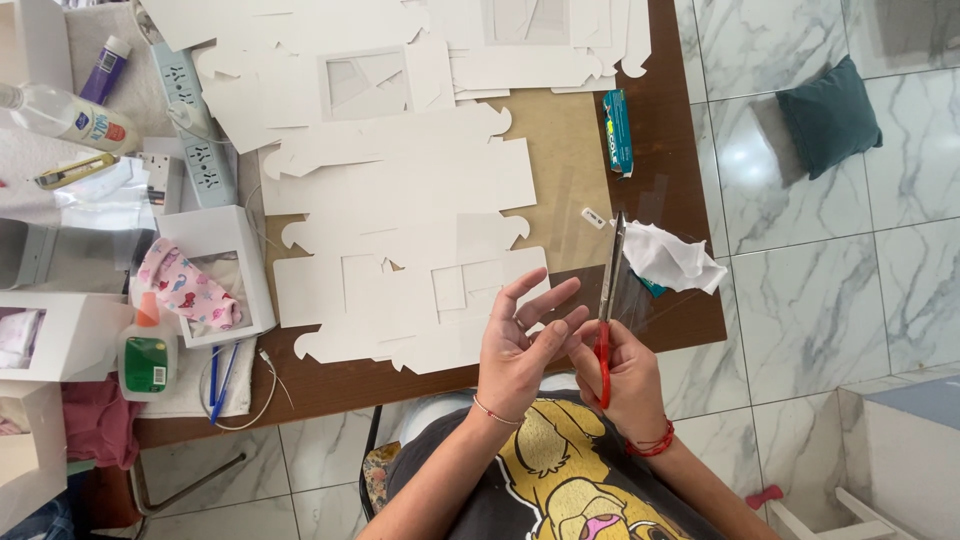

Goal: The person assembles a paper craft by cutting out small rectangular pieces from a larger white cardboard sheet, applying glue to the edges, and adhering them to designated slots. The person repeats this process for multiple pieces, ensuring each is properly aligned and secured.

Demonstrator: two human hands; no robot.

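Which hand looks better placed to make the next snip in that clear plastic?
Probably the right hand: it grips the red-handled scissors, blades over the clear sheet. The left hand is open beside them.

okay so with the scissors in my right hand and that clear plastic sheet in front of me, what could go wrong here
1. The left hand has its fingers spread right beside the blades of the red-handled scissors held by the right hand; a snip could nick a fingertip.
2. The clear plastic sheet is flimsy and hard to see, so the cut might wander.
3. The crumpled white tissue lies at the table's edge and could get knocked off.
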